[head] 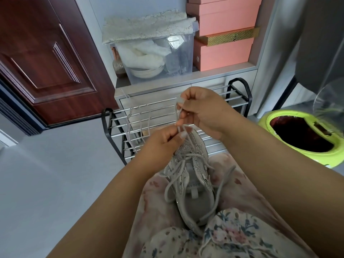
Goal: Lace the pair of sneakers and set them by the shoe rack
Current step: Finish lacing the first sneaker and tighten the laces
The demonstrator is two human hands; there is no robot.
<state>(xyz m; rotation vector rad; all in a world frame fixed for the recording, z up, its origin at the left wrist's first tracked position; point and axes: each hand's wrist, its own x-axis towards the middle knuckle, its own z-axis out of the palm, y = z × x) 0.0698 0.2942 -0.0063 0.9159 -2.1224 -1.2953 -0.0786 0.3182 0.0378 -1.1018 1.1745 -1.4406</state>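
A grey sparkly sneaker point(193, 185) lies on my lap, toe pointing away from me, with loose grey lace point(223, 181) looping over its tongue and sides. Above the toe, my left hand point(163, 144) pinches a stretch of lace between thumb and fingers. My right hand point(201, 110) holds the same lace a little higher, its fingers curled round it. A second thin white lace point(130, 116) hangs over the bars of the black-and-chrome shoe rack point(119, 127) just beyond my knees. The other sneaker is not in view.
A dark red door point(46, 58) stands at the left. Behind the rack, a shelf holds a clear storage bin point(158, 58) and stacked pink boxes point(225, 34). A lime green bin point(301, 135) sits at the right. Grey floor point(55, 174) spreads to my left.
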